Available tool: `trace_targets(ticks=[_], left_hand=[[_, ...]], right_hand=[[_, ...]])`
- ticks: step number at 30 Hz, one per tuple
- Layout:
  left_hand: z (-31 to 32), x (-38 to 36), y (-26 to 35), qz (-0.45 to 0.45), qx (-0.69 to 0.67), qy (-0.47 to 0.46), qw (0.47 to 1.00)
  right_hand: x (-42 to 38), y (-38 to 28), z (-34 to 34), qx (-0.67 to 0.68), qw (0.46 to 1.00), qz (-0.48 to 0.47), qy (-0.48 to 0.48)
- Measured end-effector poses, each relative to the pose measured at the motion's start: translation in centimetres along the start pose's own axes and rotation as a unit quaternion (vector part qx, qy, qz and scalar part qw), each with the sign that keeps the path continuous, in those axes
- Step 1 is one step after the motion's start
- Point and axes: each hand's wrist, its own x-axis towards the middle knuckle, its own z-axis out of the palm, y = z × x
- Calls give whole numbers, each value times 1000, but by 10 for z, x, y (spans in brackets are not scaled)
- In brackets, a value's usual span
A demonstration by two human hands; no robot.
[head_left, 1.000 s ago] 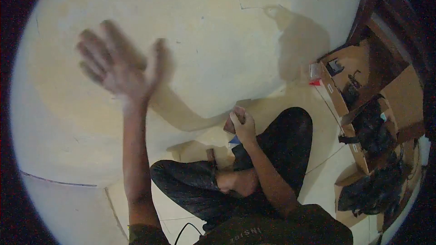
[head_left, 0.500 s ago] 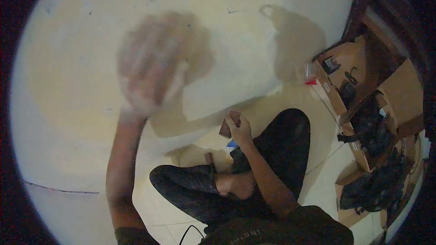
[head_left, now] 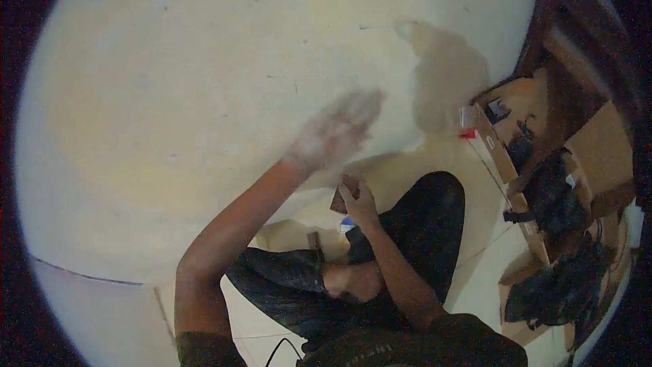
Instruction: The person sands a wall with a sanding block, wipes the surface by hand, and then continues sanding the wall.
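Note:
My left hand [head_left: 341, 129], pale with dust over the palm and fingers, is stretched out flat in front of the white wall [head_left: 204, 81]. Its fingers are extended and a little blurred by motion, and nothing shows in them. Lower down, my right hand [head_left: 361, 204] grips a flat reddish-brown rectangular piece, like folded sandpaper [head_left: 348, 185], between thumb and fingers above my crossed legs. Close below it lies a small blue and white item [head_left: 347, 224]. A second brown strip [head_left: 314, 243] is by my knee.
Open cardboard boxes [head_left: 499, 139] line the right side, with black bags and cables [head_left: 553, 190] in and around them. A small red and white packet [head_left: 467, 132] sits at the nearest box's corner. Tiled floor [head_left: 479, 258] runs beside my legs, and a black cable [head_left: 284, 346] curls at the bottom.
My left hand has swept right and down across the front of the wall, from the upper left to just above my right hand. My right hand still holds the brown piece, nearly in place.

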Motion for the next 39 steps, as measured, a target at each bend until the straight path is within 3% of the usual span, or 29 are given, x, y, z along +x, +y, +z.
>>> trace_targets(ticks=[2,5,6,8,9,11,15,18,20,22,24,26,27,30,32,34,37,39], left_hand=[[-11,-5,17,109,-107,-223,963],[-37,-16,2,84,-141,76,984],[-65,-17,-14,88,-84,155,981],[-114,-30,-41,-18,18,254,967],[-131,-37,-48,-120,62,274,952],[-149,-37,-61,-207,135,363,898],[-120,-27,-41,-335,222,207,892],[-89,-19,-25,-322,195,201,904],[-73,-17,-14,-310,141,146,929],[-50,-21,-2,-220,144,101,959],[-22,-29,4,-88,187,-15,978],[-21,-45,7,-12,-54,-52,997],[-27,-51,8,28,-174,-70,982],[-82,-83,-11,-44,-157,-44,986],[-97,-136,-35,-115,-24,134,984],[-140,-154,-56,-156,142,255,944],[-170,-179,-73,-235,257,256,902],[-164,-197,-87,-261,336,240,872]], right_hand=[[-3,-6,-5,0,1000,4,-11],[-6,-9,-10,-16,999,16,-28],[-3,-6,-10,-16,999,24,-25],[0,3,-9,-5,999,24,-33],[0,5,-7,10,999,16,-38],[-3,4,-4,20,999,6,-43],[-2,2,1,17,997,10,-74],[-6,-4,-7,-17,995,29,-94],[-5,-7,-10,-43,995,23,-85],[-2,4,-6,-62,996,7,-60],[-7,-13,-9,-86,996,13,-34],[-9,-23,-11,-96,995,16,-20],[-7,-17,-11,-92,995,10,-19],[-12,-28,-15,-103,994,-38,24],[-17,-57,-24,-67,992,-87,60],[-14,-84,-31,-16,987,-132,88],[11,-130,-44,-65,976,-169,125],[37,-190,-48,-6,918,-336,212]])
